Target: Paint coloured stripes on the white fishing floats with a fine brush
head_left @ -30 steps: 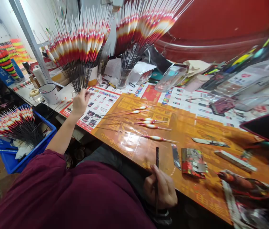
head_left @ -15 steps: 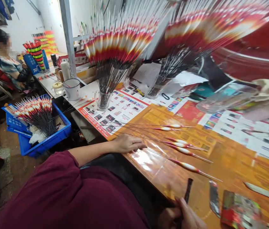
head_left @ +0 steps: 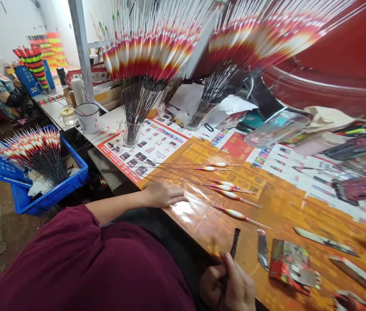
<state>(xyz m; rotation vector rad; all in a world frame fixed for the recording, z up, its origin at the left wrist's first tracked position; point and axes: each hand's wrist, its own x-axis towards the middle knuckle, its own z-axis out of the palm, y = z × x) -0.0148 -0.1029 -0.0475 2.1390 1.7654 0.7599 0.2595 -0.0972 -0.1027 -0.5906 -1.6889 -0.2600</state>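
Lying on the orange table top (head_left: 276, 207) are some long thin fishing floats (head_left: 234, 212), each with a fat red and white middle and thin ends. The left hand (head_left: 165, 194) rests flat just beside their thin stems, fingers loose and holding nothing. The right hand (head_left: 228, 283), by the near table edge, has its fingers curled shut around a dark stick (head_left: 234, 242).
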